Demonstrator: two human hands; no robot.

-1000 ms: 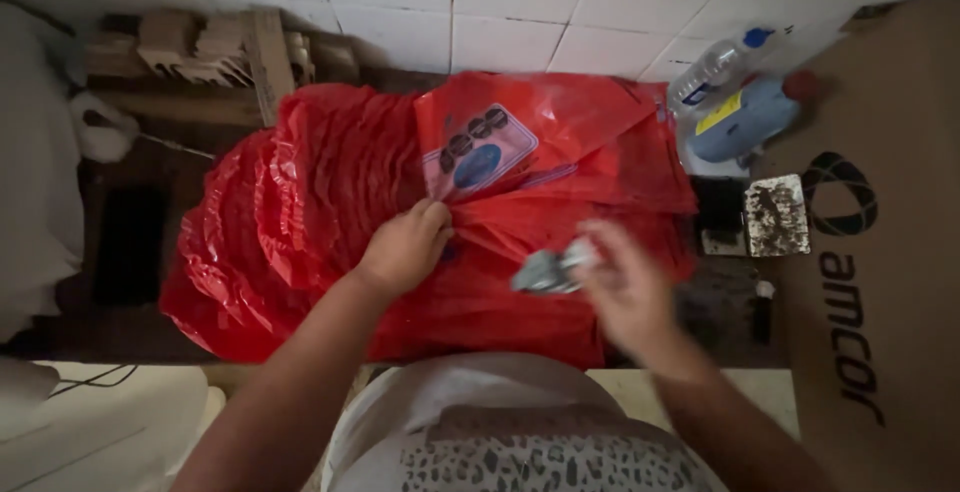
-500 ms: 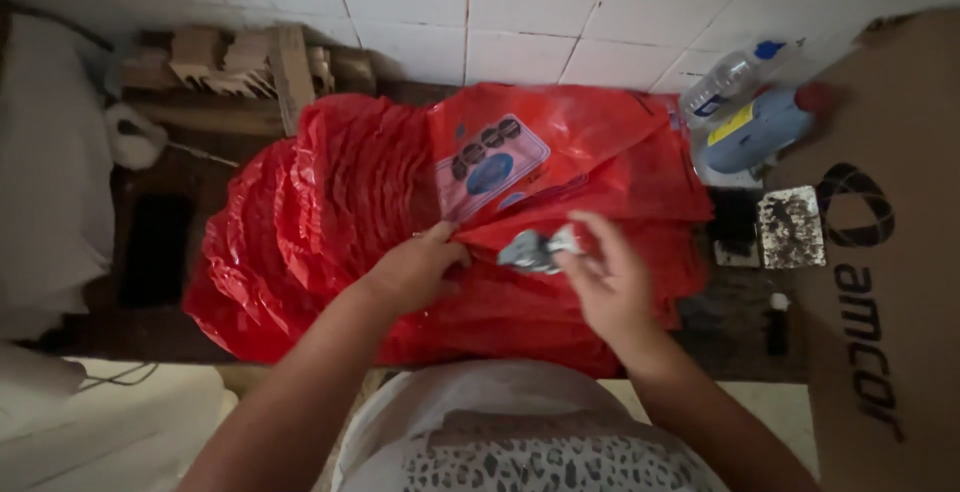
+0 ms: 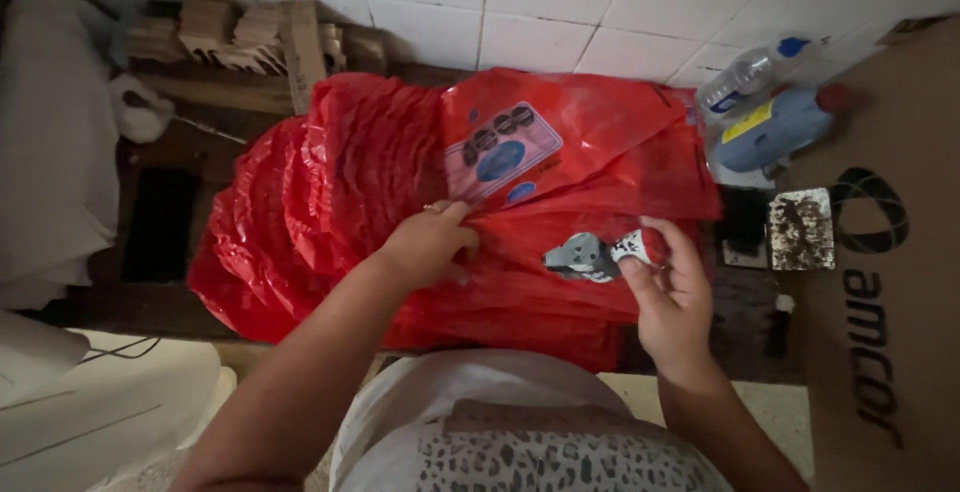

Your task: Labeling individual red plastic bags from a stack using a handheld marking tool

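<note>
While the person's pale patterned top fills the bottom centre of the frame, the left hand (image 3: 428, 245) presses curled fingers on a stack of red plastic bags (image 3: 330, 202) at mid-frame. At right, the right hand (image 3: 672, 292) pinches a small grey-and-white printed piece (image 3: 598, 254) over the stack. Beyond, upper right, two plastic bottles (image 3: 765, 112) lie against a white tiled wall (image 3: 560, 2). Most bags look already laid flat.
</note>
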